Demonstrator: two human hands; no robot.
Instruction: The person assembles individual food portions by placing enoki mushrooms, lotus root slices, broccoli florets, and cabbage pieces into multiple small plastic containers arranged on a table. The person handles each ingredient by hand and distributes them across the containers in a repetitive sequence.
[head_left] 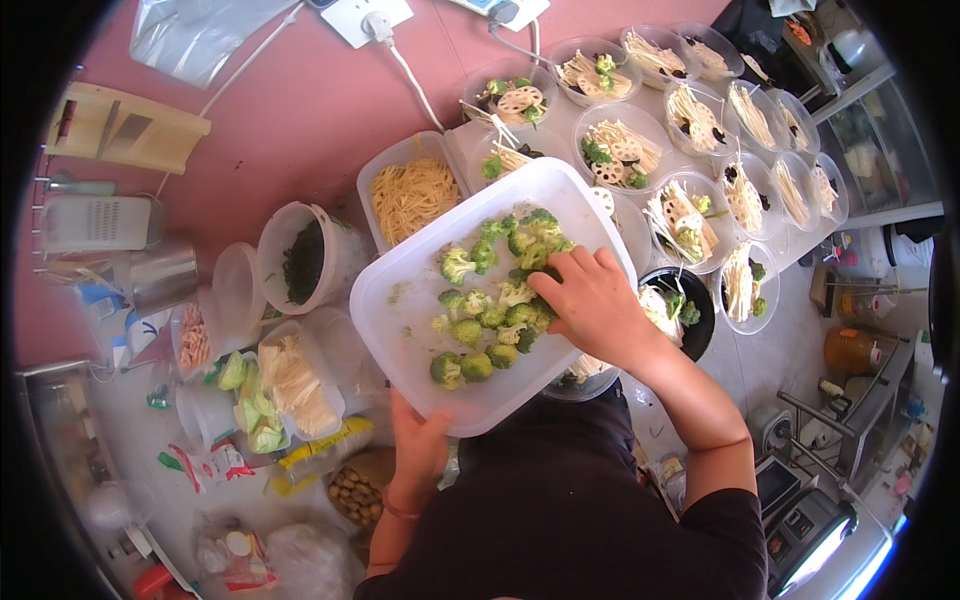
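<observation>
My left hand (pixel 420 440) grips the lower left edge of a translucent white plastic tub (pixel 385 345), holding it tilted in front of me. Green broccoli florets (pixel 467 332) lie scattered over its bottom, mostly toward the middle and right side. Inside the tub, my right hand (pixel 590 300) has its fingers curled down onto florets near the right wall; its fingertips are partly hidden. Beyond the tub stand several clear round bowls (pixel 622 150) holding enoki mushrooms, lotus root slices, black fungus and some broccoli.
Left of the tub are a container of noodles (pixel 415 195), a white bucket with dark greens (pixel 303 262), a tub of tofu skin (pixel 295 380) and lettuce (pixel 255 410). A dark round pan (pixel 700 345) sits behind my right forearm. A metal rack (pixel 850 425) stands at right.
</observation>
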